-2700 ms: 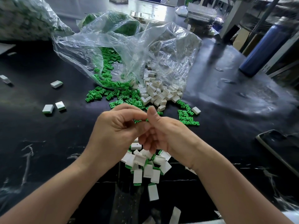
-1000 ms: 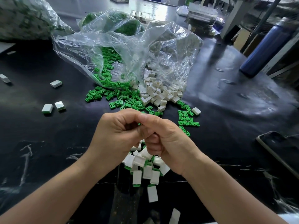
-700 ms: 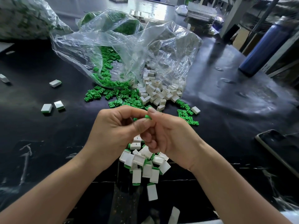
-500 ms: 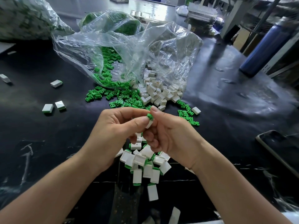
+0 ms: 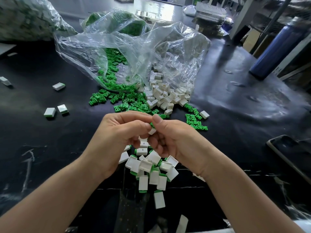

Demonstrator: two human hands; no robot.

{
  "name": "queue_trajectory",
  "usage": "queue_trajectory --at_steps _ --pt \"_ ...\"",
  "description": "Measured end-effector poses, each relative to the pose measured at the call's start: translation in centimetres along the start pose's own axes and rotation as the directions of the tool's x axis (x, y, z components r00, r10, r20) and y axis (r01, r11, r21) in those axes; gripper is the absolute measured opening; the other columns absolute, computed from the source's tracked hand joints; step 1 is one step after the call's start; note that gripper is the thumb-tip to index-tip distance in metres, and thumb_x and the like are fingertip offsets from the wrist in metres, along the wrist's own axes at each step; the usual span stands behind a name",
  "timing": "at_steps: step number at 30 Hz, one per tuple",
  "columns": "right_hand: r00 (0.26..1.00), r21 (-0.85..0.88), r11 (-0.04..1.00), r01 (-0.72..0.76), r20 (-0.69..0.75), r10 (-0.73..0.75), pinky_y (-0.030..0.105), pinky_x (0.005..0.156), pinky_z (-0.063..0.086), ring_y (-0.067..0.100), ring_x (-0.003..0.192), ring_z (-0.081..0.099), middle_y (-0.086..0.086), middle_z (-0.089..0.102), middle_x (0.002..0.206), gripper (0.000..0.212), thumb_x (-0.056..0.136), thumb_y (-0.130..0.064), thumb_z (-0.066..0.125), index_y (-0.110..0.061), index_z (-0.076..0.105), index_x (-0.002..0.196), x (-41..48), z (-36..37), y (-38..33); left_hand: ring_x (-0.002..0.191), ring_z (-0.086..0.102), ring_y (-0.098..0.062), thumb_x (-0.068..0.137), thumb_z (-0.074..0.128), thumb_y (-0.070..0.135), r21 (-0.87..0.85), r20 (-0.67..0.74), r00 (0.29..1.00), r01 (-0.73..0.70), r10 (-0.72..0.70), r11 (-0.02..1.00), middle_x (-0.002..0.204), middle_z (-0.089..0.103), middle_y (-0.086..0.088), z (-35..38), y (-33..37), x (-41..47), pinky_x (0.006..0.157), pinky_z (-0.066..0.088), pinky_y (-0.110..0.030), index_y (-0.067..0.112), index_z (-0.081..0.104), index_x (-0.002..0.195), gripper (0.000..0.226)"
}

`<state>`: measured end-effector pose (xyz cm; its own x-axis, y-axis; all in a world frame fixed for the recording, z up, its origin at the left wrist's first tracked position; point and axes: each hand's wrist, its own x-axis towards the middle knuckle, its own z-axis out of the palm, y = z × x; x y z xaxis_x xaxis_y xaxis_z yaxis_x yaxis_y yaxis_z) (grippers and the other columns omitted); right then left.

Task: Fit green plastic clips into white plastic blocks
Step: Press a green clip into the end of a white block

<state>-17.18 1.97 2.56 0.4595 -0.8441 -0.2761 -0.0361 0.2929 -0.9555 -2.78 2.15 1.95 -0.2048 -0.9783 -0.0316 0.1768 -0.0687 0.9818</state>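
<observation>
Your left hand (image 5: 121, 137) and right hand (image 5: 176, 142) meet in front of you, forearms angling in from the lower corners. Both thumbs and forefingers pinch one white block (image 5: 152, 131) between them, and your other fingers curl loosely underneath.

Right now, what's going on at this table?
A person is assembling small parts by hand. The left hand pinches a white block, and the right hand pinches the green clip at its top end; whether it is fully seated is unclear. Below the hands, finished blocks lie heaped. Beyond, loose clips and empty blocks spill from a plastic bag.
</observation>
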Motion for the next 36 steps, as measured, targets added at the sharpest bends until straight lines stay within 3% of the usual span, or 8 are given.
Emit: queue_trajectory --at_steps 2,5,8,12,16,21,25,36 --pt "0.999 -0.080 0.997 0.019 -0.026 -0.021 0.016 0.045 0.032 0.005 0.047 0.042 -0.009 0.051 0.054 0.046 0.082 -0.047 0.041 -0.006 0.062 0.083 0.0 0.1 0.2 0.053 0.051 -0.011 0.059 0.060 0.011 0.006 0.001 0.999 0.034 -0.034 0.999 0.071 0.070 -0.001 0.0 0.0 0.0 0.042 0.039 -0.017 0.015 0.076 0.068 0.019" --pt "0.996 -0.185 0.982 0.041 -0.070 -0.055 0.016 0.048 0.032 0.003 0.049 0.041 -0.008 0.048 0.059 0.046 0.097 -0.034 0.032 -0.002 0.061 0.111 0.0 0.2 0.5 0.055 0.044 -0.017 0.059 0.060 0.013 0.036 0.012 0.996 0.084 -0.084 0.996 0.059 0.060 -0.008 0.0 0.0 0.0 0.042 0.034 -0.017 0.015 0.076 0.067 0.019" --pt "0.994 -0.213 0.975 0.060 -0.073 -0.077 0.015 0.050 0.031 0.003 0.052 0.038 -0.007 0.044 0.062 0.037 0.099 -0.032 0.031 -0.017 0.061 0.115 0.0 0.3 0.4 0.059 0.044 -0.019 0.059 0.059 0.012 0.048 0.008 0.997 0.077 -0.077 0.996 0.063 0.058 -0.013 0.0 0.1 -0.1 0.044 0.032 -0.019 0.015 0.075 0.065 0.018" --pt "0.994 -0.222 0.974 0.046 -0.083 -0.066 0.013 0.049 0.031 0.003 0.053 0.035 -0.006 0.042 0.062 0.042 0.097 -0.032 0.034 -0.008 0.059 0.119 0.0 0.2 0.3 0.062 0.046 -0.022 0.058 0.059 0.011 0.021 -0.002 0.997 0.077 -0.077 0.997 0.064 0.061 -0.011 0.0 0.0 -0.1 0.049 0.034 -0.022 0.011 0.076 0.069 0.020" --pt "0.993 -0.215 0.975 0.053 -0.093 -0.074 0.012 0.048 0.030 0.000 0.049 0.034 -0.006 0.040 0.061 0.039 0.098 -0.029 0.035 -0.007 0.059 0.118 0.0 0.5 0.5 0.063 0.047 -0.024 0.059 0.059 0.007 -0.001 -0.015 0.998 0.069 -0.069 0.998 0.066 0.068 -0.005 0.1 0.0 -0.1 0.048 0.037 -0.020 0.004 0.073 0.072 0.020" --pt "0.989 -0.202 0.977 0.064 -0.115 -0.089 0.015 0.048 0.027 0.001 0.048 0.031 -0.005 0.035 0.060 0.033 0.099 -0.026 0.035 -0.012 0.062 0.112 0.2 0.8 0.8 0.053 0.050 -0.012 0.071 0.060 -0.009 -0.023 -0.034 0.997 0.067 -0.067 0.998 0.067 0.070 -0.005 0.5 0.1 -0.1 0.046 0.037 -0.017 0.004 0.073 0.066 0.019" --pt "0.988 -0.195 0.977 0.086 -0.112 -0.110 0.015 0.048 0.028 0.002 0.049 0.030 -0.004 0.035 0.060 0.028 0.099 -0.026 0.035 -0.026 0.061 0.109 0.3 1.0 0.9 0.055 0.053 -0.014 0.076 0.051 -0.012 -0.016 -0.048 0.997 0.061 -0.061 0.998 0.073 0.071 -0.011 0.5 0.0 -0.2 0.046 0.038 -0.017 0.005 0.073 0.063 0.031" --pt "0.982 -0.179 0.981 0.070 -0.158 -0.099 0.016 0.049 0.028 0.004 0.050 0.032 0.001 0.037 0.063 0.027 0.098 -0.024 0.039 -0.025 0.063 0.086 0.4 1.2 1.2 0.066 0.048 -0.026 0.076 0.051 -0.013 -0.007 -0.081 0.995 0.062 -0.062 0.998 0.076 0.072 -0.011 0.8 -0.2 -0.2 0.045 0.037 -0.017 0.004 0.071 0.061 0.031"
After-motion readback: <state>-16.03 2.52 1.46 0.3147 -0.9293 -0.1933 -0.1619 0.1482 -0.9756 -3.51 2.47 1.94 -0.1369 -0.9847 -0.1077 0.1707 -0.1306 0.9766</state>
